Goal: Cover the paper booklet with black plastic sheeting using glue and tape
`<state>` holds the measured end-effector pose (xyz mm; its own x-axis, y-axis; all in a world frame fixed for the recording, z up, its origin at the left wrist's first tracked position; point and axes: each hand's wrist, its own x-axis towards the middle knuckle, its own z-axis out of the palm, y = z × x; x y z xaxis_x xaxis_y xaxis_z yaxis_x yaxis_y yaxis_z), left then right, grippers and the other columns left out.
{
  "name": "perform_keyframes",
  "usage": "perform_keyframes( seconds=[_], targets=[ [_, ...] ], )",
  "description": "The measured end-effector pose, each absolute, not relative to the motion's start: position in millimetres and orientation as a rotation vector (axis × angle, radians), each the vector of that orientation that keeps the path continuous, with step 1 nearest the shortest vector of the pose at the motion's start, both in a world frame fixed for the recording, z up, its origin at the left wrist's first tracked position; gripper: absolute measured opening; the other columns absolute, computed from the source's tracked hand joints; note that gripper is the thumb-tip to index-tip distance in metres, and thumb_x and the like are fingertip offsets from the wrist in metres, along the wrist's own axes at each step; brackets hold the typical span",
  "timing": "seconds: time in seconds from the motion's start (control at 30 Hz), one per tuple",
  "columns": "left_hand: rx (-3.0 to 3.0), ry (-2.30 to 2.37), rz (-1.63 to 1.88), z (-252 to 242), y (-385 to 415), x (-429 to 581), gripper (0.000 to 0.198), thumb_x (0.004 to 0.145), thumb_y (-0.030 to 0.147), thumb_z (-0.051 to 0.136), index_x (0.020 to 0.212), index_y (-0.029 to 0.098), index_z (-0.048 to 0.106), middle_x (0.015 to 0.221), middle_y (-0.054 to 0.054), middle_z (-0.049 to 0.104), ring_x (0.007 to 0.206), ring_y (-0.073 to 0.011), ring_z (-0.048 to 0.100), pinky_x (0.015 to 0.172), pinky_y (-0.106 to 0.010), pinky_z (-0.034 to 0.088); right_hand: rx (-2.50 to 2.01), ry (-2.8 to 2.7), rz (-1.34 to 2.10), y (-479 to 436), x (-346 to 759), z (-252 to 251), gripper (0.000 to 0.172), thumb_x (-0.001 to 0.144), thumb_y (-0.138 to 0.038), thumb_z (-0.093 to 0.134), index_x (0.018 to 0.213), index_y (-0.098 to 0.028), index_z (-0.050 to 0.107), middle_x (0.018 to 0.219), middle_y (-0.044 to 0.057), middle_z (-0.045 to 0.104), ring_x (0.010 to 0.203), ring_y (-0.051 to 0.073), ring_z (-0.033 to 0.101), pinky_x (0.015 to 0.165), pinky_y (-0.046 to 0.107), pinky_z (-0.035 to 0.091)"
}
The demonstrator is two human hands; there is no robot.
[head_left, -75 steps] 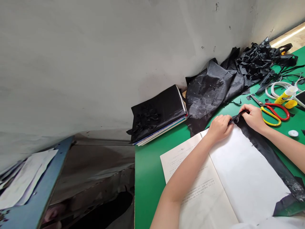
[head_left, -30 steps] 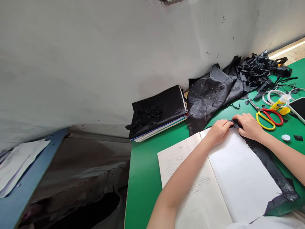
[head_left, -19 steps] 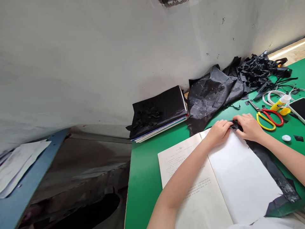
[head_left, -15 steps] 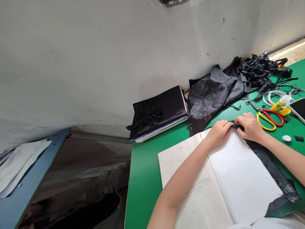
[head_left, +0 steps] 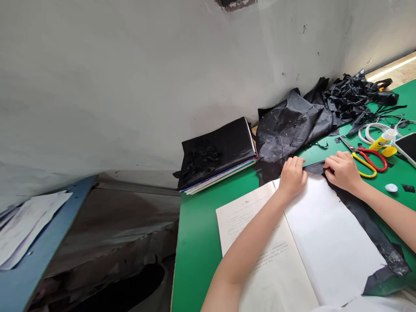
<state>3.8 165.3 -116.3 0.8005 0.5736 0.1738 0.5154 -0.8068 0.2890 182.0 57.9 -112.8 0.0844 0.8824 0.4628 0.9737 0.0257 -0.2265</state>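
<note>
An open book [head_left: 242, 227] lies on the green table, with a printed page on the left and a blank white page [head_left: 331, 242] on the right. Black plastic sheet [head_left: 373, 225] sticks out past the right page's top and outer edges. My left hand [head_left: 293, 175] is closed at the top edge, fingers curled over the sheet near the spine. Closer to the top right corner, my right hand [head_left: 342, 172] pinches the same black sheet. A flat strip of it shows between the hands. My fingertips are partly hidden.
Scissors [head_left: 370, 160] with red and yellow handles, a glue stick [head_left: 383, 139], a white cable coil [head_left: 365, 134] and a phone [head_left: 408, 147] lie at right. Crumpled black plastic [head_left: 292, 123] rests against the wall, beside a black-covered book stack [head_left: 221, 151]. Papers [head_left: 32, 225] lie far left.
My hands have moved apart along the book's top edge, the left one shifting left and the right one slightly right. The bunched black sheet between them now lies flatter.
</note>
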Motion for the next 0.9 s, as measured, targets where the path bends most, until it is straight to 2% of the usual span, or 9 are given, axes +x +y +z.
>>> perform_keyframes(
  seconds=[0.13,0.3,0.53,0.7,0.9],
  targets=[
    [2.789,0.819,0.316,-117.8,165.5,3.6,0.031,0.085,0.011,0.042,0.115,0.015,0.051,0.094,-0.008,0.065,0.091,-0.0228,0.056,0.079,-0.035,0.041,-1.895,-1.839,-0.274,57.7,182.3,-114.0,0.017,0.077,-0.011,0.055,0.065,-0.022,0.052,0.062,0.000,0.060,0.071,0.020,0.045,0.074,0.034,0.030],
    [2.873,0.657,0.200,-113.7,166.0,3.6,0.036,0.088,0.009,0.039,0.120,0.017,0.053,0.104,-0.008,0.067,0.094,-0.0225,0.057,0.080,-0.035,0.040,-1.962,-1.841,-0.326,57.3,181.6,-115.2,0.017,0.080,-0.011,0.055,0.067,-0.022,0.054,0.064,0.001,0.062,0.071,0.021,0.044,0.074,0.035,0.028],
    [2.921,0.542,0.107,-110.9,169.1,2.6,0.044,0.091,0.009,0.038,0.133,0.016,0.049,0.107,-0.007,0.066,0.095,-0.0218,0.056,0.083,-0.035,0.042,-1.957,-1.896,-0.460,57.1,182.6,-114.2,0.019,0.084,-0.008,0.052,0.073,-0.021,0.060,0.068,0.002,0.064,0.073,0.022,0.043,0.074,0.036,0.027],
    [2.946,0.437,0.079,-112.0,170.2,0.7,0.049,0.096,0.017,0.037,0.144,0.025,0.047,0.097,-0.005,0.063,0.089,-0.0198,0.055,0.079,-0.033,0.042,-1.886,-1.926,-0.547,58.0,183.7,-115.7,0.016,0.080,-0.008,0.055,0.070,-0.021,0.058,0.064,0.000,0.059,0.071,0.020,0.043,0.073,0.035,0.029],
    [2.952,0.394,0.121,-115.1,171.5,0.5,0.046,0.099,0.021,0.039,0.142,0.032,0.053,0.090,-0.005,0.060,0.083,-0.0169,0.053,0.077,-0.030,0.042,-1.800,-1.941,-0.518,58.4,183.8,-116.0,0.015,0.078,-0.010,0.056,0.067,-0.021,0.055,0.061,0.000,0.055,0.070,0.019,0.044,0.074,0.033,0.030]
  ],
)
